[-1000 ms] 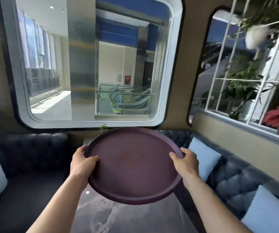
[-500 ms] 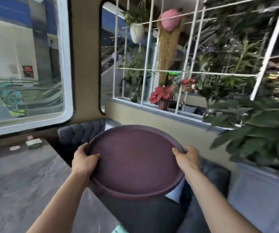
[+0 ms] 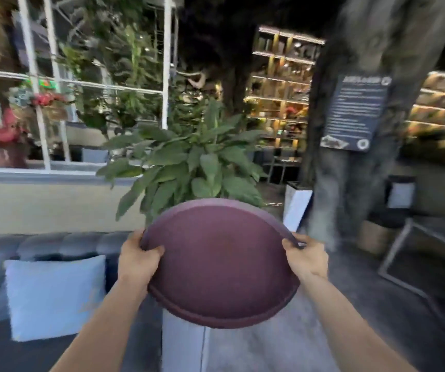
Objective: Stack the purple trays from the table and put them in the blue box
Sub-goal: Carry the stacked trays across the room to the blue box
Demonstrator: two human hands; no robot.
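I hold a round purple tray (image 3: 221,264) in the air in front of me, tilted slightly toward me. A second rim line along its lower edge suggests more than one tray stacked, but I cannot tell for sure. My left hand (image 3: 138,260) grips the left rim with the thumb on top. My right hand (image 3: 306,257) grips the right rim the same way. No blue box is in view.
A leafy potted plant (image 3: 189,162) in a tall white planter (image 3: 182,345) stands right behind the tray. A dark tufted sofa (image 3: 55,244) with a pale blue cushion (image 3: 55,295) lies at left. A thick tree trunk (image 3: 361,130) and a metal-framed table (image 3: 430,237) stand at right.
The view has swung far to the right, from the window and marble table past the sofa corner to the plant and tree trunk. Both hands keep the same grip on the tray.
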